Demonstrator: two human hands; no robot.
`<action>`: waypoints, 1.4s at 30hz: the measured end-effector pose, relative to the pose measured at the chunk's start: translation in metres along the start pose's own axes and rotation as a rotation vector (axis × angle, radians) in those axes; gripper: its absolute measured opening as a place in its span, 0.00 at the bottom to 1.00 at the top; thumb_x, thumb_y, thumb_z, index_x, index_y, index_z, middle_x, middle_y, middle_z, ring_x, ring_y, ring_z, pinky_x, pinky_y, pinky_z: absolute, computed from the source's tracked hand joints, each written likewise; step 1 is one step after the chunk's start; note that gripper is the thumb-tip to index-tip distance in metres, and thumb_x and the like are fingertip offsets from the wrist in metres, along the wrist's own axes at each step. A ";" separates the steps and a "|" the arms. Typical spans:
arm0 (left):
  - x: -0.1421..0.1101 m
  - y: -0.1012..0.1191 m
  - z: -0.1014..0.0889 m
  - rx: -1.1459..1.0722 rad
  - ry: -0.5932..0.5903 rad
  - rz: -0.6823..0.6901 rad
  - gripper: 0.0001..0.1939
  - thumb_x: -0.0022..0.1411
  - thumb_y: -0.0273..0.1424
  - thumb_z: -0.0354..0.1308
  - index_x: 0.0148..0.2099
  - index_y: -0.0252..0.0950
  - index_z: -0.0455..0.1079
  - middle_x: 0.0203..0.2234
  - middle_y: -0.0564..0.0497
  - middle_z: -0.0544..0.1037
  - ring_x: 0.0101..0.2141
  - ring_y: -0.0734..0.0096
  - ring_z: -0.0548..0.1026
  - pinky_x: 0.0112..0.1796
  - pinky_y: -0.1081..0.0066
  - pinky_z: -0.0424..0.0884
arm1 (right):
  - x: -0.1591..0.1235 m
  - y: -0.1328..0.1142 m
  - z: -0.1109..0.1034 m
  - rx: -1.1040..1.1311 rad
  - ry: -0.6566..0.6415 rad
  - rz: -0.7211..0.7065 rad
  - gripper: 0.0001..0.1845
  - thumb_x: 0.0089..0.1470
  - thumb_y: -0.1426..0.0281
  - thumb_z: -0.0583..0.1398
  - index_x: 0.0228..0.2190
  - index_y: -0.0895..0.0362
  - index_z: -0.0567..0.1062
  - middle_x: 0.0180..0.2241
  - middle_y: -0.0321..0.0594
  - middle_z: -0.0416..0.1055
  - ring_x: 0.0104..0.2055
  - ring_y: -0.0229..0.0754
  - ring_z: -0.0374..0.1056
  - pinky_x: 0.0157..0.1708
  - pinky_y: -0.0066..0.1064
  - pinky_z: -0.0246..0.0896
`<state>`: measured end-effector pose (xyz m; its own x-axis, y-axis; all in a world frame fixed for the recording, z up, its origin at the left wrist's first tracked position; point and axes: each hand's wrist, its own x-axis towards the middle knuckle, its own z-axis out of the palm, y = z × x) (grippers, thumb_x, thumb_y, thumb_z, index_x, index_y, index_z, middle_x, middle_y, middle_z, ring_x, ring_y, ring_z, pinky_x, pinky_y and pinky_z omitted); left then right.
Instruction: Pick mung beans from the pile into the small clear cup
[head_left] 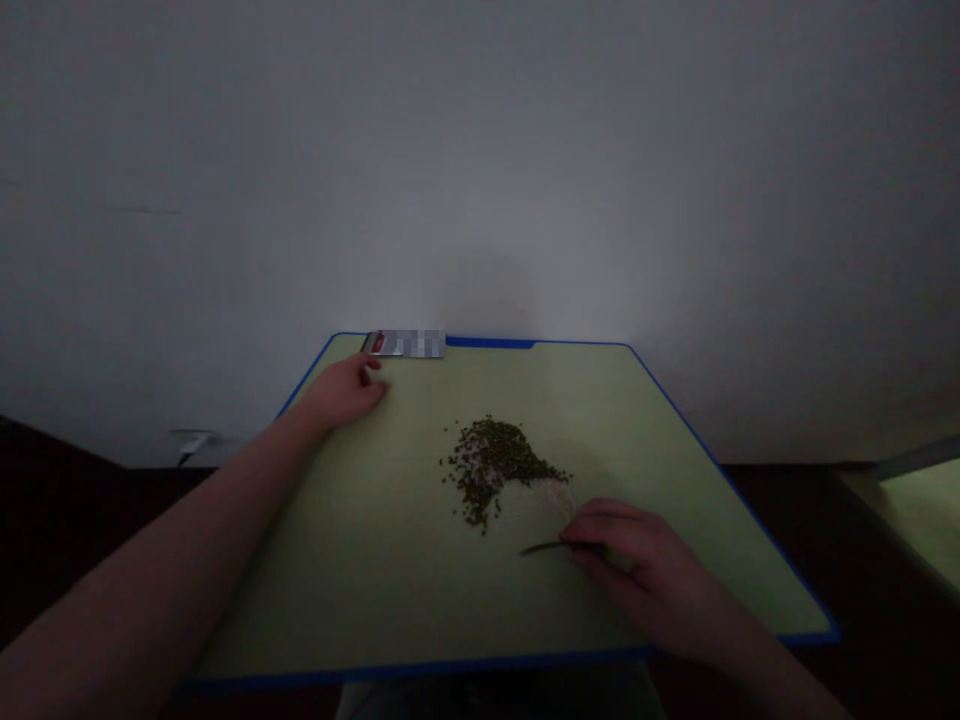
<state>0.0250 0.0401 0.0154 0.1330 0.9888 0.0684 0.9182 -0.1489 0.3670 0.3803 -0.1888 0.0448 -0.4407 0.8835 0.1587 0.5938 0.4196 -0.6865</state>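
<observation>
One heap of green beans (510,455) lay central on the tabletop (375,570), pale grains (555,493) right. Right hand (649,570): fingers pinched a tool (541,547). Left hand (345,390): fingers loosely parted, beside a flat object (409,344), far left. Risk: a careless stroke might have scattered beans.

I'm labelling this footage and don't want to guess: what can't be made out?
All in the head view:
Thin dark tool: its held end is hidden by the right hand.
Flat item near the left hand: much of its face is pixelated.
Dark green grains: too small and dim to count.
Right forearm: cut off by the bottom edge.
</observation>
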 end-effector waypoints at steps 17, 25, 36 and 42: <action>-0.046 -0.005 0.008 -0.316 0.038 0.102 0.17 0.56 0.45 0.54 0.24 0.36 0.64 0.18 0.56 0.64 0.21 0.75 0.61 0.24 0.72 0.57 | 0.024 0.007 0.027 -0.274 0.057 0.075 0.15 0.58 0.76 0.52 0.42 0.58 0.76 0.40 0.44 0.76 0.41 0.44 0.72 0.43 0.36 0.67; -0.047 -0.007 0.008 -0.262 0.006 0.131 0.18 0.57 0.45 0.52 0.24 0.37 0.64 0.17 0.55 0.62 0.22 0.73 0.61 0.24 0.72 0.56 | 0.044 0.009 0.025 -0.251 0.027 0.027 0.16 0.59 0.77 0.52 0.44 0.58 0.76 0.39 0.44 0.75 0.41 0.42 0.71 0.43 0.35 0.67; -0.043 -0.010 0.010 -0.239 -0.020 0.178 0.17 0.57 0.45 0.52 0.26 0.38 0.65 0.18 0.55 0.65 0.23 0.72 0.64 0.26 0.71 0.58 | 0.037 0.003 0.029 -0.221 -0.058 0.016 0.16 0.59 0.78 0.52 0.43 0.57 0.76 0.39 0.43 0.74 0.42 0.43 0.69 0.44 0.37 0.66; -0.046 -0.006 0.009 -0.232 -0.023 0.184 0.17 0.57 0.45 0.53 0.26 0.37 0.64 0.19 0.55 0.65 0.23 0.72 0.64 0.27 0.71 0.59 | 0.034 0.000 0.028 -0.205 -0.086 0.032 0.16 0.58 0.78 0.53 0.43 0.58 0.76 0.39 0.43 0.74 0.42 0.43 0.69 0.44 0.36 0.66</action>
<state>0.0164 -0.0038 0.0019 0.3003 0.9445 0.1330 0.7686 -0.3222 0.5526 0.3468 -0.1646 0.0308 -0.4701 0.8796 0.0726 0.7287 0.4332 -0.5304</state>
